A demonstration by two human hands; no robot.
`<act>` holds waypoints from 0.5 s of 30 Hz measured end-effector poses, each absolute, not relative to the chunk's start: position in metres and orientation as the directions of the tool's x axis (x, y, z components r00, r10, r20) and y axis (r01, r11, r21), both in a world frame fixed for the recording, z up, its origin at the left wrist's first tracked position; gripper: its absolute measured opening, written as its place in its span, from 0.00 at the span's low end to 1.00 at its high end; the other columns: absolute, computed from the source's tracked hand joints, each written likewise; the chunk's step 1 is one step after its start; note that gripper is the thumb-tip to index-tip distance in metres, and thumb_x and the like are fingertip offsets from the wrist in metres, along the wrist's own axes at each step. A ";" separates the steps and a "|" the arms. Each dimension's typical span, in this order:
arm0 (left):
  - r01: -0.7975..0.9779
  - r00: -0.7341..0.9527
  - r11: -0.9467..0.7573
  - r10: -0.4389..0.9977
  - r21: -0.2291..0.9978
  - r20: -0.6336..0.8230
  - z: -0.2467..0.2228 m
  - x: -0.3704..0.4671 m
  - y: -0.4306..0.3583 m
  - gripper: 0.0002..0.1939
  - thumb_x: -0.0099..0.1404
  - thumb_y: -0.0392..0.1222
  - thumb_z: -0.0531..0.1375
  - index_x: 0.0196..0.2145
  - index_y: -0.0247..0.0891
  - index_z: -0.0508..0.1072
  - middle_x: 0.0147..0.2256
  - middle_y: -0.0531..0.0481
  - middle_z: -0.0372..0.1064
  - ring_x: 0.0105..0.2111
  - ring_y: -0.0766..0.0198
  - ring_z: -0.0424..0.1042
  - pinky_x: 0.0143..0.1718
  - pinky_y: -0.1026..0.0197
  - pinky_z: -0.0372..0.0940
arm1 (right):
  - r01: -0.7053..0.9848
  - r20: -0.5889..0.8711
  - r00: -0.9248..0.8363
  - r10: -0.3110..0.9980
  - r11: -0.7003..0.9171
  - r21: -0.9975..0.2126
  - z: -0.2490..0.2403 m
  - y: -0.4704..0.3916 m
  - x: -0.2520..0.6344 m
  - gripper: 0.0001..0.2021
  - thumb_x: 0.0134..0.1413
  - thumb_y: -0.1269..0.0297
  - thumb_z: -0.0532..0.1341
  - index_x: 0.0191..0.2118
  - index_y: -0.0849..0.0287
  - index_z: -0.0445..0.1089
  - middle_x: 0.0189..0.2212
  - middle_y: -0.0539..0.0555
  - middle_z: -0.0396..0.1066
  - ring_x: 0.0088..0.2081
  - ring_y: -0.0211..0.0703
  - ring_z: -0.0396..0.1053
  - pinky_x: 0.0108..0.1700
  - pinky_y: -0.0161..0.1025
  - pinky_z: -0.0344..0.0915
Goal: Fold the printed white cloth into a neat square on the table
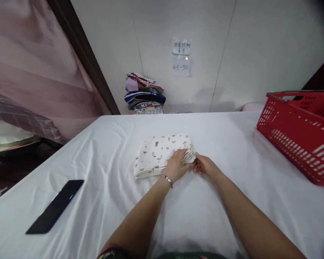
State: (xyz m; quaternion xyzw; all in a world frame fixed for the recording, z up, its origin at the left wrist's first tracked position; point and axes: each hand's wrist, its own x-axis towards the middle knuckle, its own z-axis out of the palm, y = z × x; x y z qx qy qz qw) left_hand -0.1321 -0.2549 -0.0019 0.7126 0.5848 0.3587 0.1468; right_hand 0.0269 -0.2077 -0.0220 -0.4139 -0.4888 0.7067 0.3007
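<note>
A white cloth (153,154) with small printed plants and animals lies folded in layers near the middle of the table. At its right end, my left hand (178,164) grips the layered edge, fingers over the top and thumb along the near side; a bracelet is on this wrist. Just to the right, my right hand (202,164) has its fingers closed on the cloth's right corner. The two hands are close together, and the fingertips of my right hand are partly hidden.
A white sheet covers the table (118,208). A black flat object (55,208) lies at the left, and a red basket (299,136) stands at the right. Folded fabrics (145,94) are stacked beyond the far edge, by the wall with paper signs (181,67). Pink curtain hangs left.
</note>
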 end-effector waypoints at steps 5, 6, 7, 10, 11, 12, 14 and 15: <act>0.729 0.002 -0.220 0.948 0.649 0.319 -0.006 -0.132 -0.253 0.22 0.58 0.39 0.58 0.51 0.42 0.63 0.47 0.48 0.66 0.47 0.59 0.66 0.50 0.56 0.61 | -0.025 -0.293 -0.452 0.842 -0.340 -0.940 -0.027 -0.207 0.026 0.23 0.55 0.44 0.52 0.34 0.62 0.69 0.30 0.58 0.73 0.21 0.35 0.65 0.17 0.30 0.53; 0.726 -0.008 -0.215 0.947 0.654 0.320 -0.006 -0.131 -0.253 0.20 0.59 0.37 0.57 0.51 0.42 0.63 0.47 0.48 0.67 0.46 0.59 0.66 0.49 0.56 0.61 | -0.023 -0.300 -0.446 0.843 -0.345 -0.938 -0.027 -0.208 0.026 0.23 0.55 0.44 0.53 0.34 0.62 0.69 0.30 0.58 0.73 0.21 0.34 0.65 0.17 0.30 0.53; 0.724 -0.016 -0.211 0.947 0.657 0.322 -0.007 -0.131 -0.253 0.20 0.59 0.36 0.56 0.50 0.41 0.64 0.46 0.48 0.67 0.46 0.60 0.67 0.49 0.57 0.61 | -0.022 -0.302 -0.443 0.844 -0.347 -0.938 -0.027 -0.208 0.025 0.22 0.54 0.45 0.53 0.34 0.62 0.69 0.30 0.57 0.73 0.21 0.34 0.65 0.17 0.30 0.53; 0.727 -0.049 -0.192 0.943 0.660 0.328 -0.008 -0.130 -0.253 0.18 0.59 0.36 0.56 0.48 0.41 0.65 0.45 0.47 0.68 0.45 0.59 0.67 0.48 0.56 0.62 | 0.000 -0.302 -0.439 0.846 -0.336 -0.942 -0.025 -0.209 0.025 0.18 0.54 0.48 0.56 0.33 0.61 0.69 0.30 0.57 0.73 0.21 0.33 0.65 0.17 0.29 0.53; 0.727 -0.066 -0.180 0.942 0.663 0.328 -0.009 -0.129 -0.253 0.18 0.59 0.37 0.56 0.48 0.40 0.66 0.44 0.47 0.69 0.45 0.58 0.68 0.48 0.56 0.62 | 0.013 -0.306 -0.434 0.847 -0.334 -0.942 -0.024 -0.209 0.025 0.17 0.54 0.50 0.56 0.32 0.61 0.68 0.29 0.56 0.73 0.20 0.33 0.65 0.16 0.29 0.53; 0.725 -0.084 -0.166 0.942 0.669 0.325 -0.009 -0.129 -0.253 0.17 0.59 0.37 0.56 0.48 0.40 0.66 0.44 0.46 0.69 0.44 0.58 0.68 0.47 0.56 0.62 | 0.029 -0.315 -0.426 0.848 -0.335 -0.942 -0.023 -0.209 0.025 0.15 0.54 0.52 0.57 0.31 0.61 0.68 0.28 0.56 0.73 0.20 0.33 0.65 0.16 0.29 0.52; 0.711 -0.125 -0.138 0.940 0.689 0.317 -0.008 -0.129 -0.253 0.17 0.59 0.39 0.56 0.47 0.40 0.66 0.43 0.47 0.69 0.43 0.59 0.68 0.46 0.56 0.62 | 0.070 -0.339 -0.410 0.847 -0.342 -0.937 -0.022 -0.208 0.027 0.14 0.54 0.54 0.57 0.29 0.61 0.66 0.25 0.55 0.73 0.18 0.33 0.64 0.15 0.29 0.51; 0.701 -0.144 -0.127 0.939 0.702 0.313 -0.007 -0.129 -0.253 0.17 0.60 0.39 0.56 0.47 0.40 0.66 0.43 0.47 0.70 0.43 0.59 0.69 0.46 0.57 0.62 | 0.093 -0.349 -0.407 0.844 -0.342 -0.935 -0.022 -0.207 0.028 0.13 0.53 0.54 0.57 0.28 0.60 0.65 0.24 0.54 0.72 0.18 0.32 0.64 0.15 0.29 0.50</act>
